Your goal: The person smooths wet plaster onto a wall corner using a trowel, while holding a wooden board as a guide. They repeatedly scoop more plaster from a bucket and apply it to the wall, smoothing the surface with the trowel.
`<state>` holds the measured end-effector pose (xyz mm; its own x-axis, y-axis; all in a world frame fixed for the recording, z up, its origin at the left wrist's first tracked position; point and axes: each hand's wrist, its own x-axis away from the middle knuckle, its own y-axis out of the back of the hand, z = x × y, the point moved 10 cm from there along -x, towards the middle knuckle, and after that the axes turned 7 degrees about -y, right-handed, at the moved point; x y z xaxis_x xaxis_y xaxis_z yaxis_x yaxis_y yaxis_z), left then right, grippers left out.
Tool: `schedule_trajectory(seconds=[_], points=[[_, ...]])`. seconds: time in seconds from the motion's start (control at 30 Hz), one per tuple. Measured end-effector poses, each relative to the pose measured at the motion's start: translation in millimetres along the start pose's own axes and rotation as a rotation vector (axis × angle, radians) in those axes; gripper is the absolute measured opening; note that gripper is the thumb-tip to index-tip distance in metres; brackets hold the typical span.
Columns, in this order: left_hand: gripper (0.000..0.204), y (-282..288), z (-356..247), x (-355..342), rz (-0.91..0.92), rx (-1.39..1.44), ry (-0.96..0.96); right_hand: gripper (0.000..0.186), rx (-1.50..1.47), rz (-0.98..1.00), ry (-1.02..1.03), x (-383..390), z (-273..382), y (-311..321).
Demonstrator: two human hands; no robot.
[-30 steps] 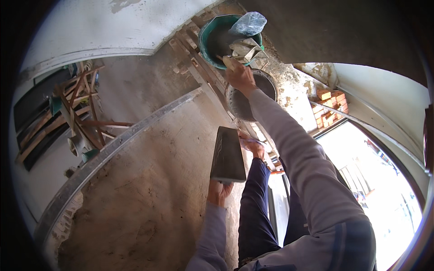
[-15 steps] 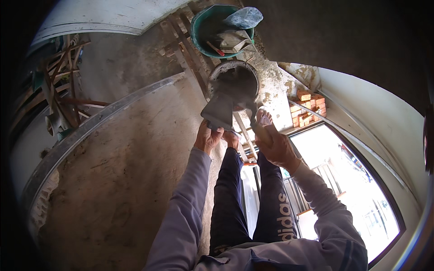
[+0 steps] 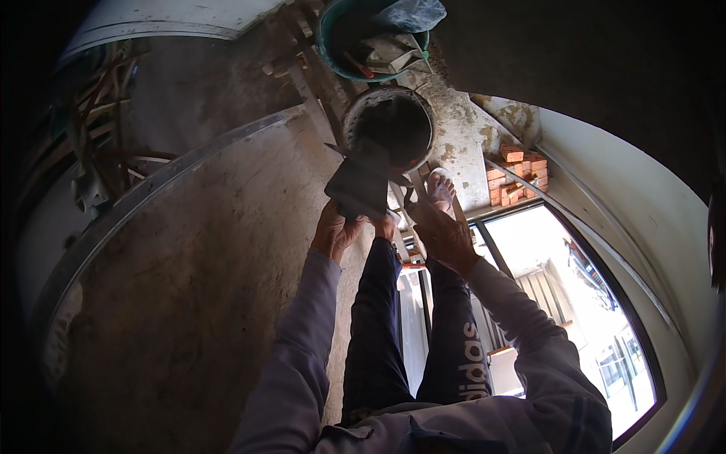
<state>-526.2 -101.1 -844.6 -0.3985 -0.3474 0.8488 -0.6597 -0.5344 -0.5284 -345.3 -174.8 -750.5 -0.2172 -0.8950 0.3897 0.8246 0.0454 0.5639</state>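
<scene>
My left hand (image 3: 335, 229) is closed round the underside of a dark, flat, squarish mortar board (image 3: 354, 189), held in front of my shins. My right hand (image 3: 448, 240) grips a trowel (image 3: 407, 191) by its handle. The trowel's dark blade reaches up and left to the board's far right edge; blur hides whether the two touch. Just beyond them stands a round bucket (image 3: 429, 125) with a mortar-crusted rim and a dark inside. How much it holds is too dark to tell.
Behind the bucket is a green tub (image 3: 325, 45) holding a clear plastic bag (image 3: 412, 15), a red-handled tool (image 3: 359, 66) and a float. Orange bricks (image 3: 518, 178) are stacked at the right, above a bright window opening (image 3: 575, 303). My bare foot (image 3: 441, 189) is on planks; scrap wood (image 3: 98, 144) leans far left.
My right hand and the trowel have come back from over the bucket toward the board. The board has shifted slightly left, and more of the bucket's inside shows.
</scene>
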Motion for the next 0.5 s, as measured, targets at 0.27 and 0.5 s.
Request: schedule_trajectory(seconds=[0.27,0.5], points=[[0.016,-4,1,3,0.042,0.057,-0.038,0.047,0.263,-0.061,-0.088,-33,-94,-10],[0.017,25,-10,-29,0.085,0.118,-0.033,0.050,0.123,0.090,-0.036,27,-2,21]])
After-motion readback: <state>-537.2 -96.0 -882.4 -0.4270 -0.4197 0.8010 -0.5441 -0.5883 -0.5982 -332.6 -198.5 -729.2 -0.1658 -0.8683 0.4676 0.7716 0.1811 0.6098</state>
